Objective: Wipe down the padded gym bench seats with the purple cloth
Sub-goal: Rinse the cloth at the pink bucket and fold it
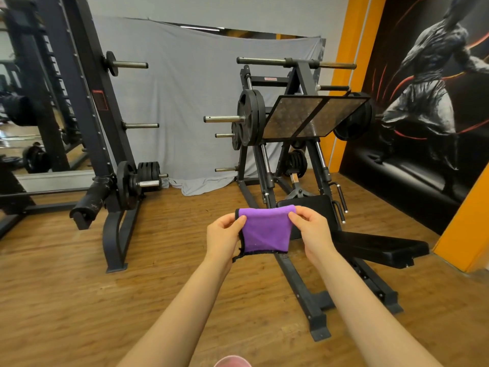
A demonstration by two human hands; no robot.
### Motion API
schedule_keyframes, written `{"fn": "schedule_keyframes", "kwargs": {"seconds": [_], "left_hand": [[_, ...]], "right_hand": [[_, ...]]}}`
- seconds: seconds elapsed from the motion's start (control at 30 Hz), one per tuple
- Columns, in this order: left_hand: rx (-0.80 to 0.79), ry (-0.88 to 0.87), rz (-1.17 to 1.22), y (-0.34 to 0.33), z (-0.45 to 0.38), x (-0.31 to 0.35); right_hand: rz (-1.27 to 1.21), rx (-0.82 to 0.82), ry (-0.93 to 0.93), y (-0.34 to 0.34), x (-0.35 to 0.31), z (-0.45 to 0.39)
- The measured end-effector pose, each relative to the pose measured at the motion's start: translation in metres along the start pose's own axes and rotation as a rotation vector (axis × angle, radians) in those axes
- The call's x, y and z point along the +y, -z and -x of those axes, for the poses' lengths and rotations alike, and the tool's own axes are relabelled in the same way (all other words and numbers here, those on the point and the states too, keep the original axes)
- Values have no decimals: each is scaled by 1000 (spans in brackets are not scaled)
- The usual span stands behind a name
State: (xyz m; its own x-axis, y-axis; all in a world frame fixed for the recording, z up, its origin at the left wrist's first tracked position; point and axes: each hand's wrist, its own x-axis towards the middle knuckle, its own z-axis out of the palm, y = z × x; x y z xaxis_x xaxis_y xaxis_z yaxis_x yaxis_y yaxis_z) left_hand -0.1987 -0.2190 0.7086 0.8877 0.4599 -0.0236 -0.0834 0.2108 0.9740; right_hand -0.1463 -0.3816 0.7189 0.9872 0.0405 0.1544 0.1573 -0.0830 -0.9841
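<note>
In the head view, a purple cloth [266,229] is held up in the middle of the frame. Its top corners are pinched by the left hand [225,234] and the right hand [312,229]. A black padded seat [381,246] of the leg press machine [299,120] is seen just behind, on the right.

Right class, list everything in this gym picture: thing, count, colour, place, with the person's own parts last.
purple cloth: one, purple with black edging, held up mid-frame
padded seat: one, black, low on the leg press, right
footplate: one, dull metal, leg press top
weight rack: one, black, left
grey sheet: one, hung on back wall
wood floor: brown
mural: one, dark, right wall
left hand: pinches cloth's left edge
right hand: pinches cloth's right edge
</note>
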Motion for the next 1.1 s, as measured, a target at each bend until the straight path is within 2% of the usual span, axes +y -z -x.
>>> {"fn": "schedule_keyframes", "kwargs": {"seconds": [0.17,0.37,0.6,0.8,0.93,1.1], "left_hand": [[74,-135,-129,-1,-2,5],[-54,-132,-45,-2,3,17],[-213,-124,-20,-1,0,20],[-292,-182,-175,1,-2,15],[-232,-206,-206,1,-1,9],[-19,-150,-186,-3,-7,-1]], "right_hand": [[-56,31,59,-2,-4,0],[-170,54,46,-1,-6,-2],[-155,-82,52,3,-8,-2],[11,-197,111,2,-7,0],[-47,-164,60,0,-2,-1],[-61,-102,8,-6,5,0]]}}
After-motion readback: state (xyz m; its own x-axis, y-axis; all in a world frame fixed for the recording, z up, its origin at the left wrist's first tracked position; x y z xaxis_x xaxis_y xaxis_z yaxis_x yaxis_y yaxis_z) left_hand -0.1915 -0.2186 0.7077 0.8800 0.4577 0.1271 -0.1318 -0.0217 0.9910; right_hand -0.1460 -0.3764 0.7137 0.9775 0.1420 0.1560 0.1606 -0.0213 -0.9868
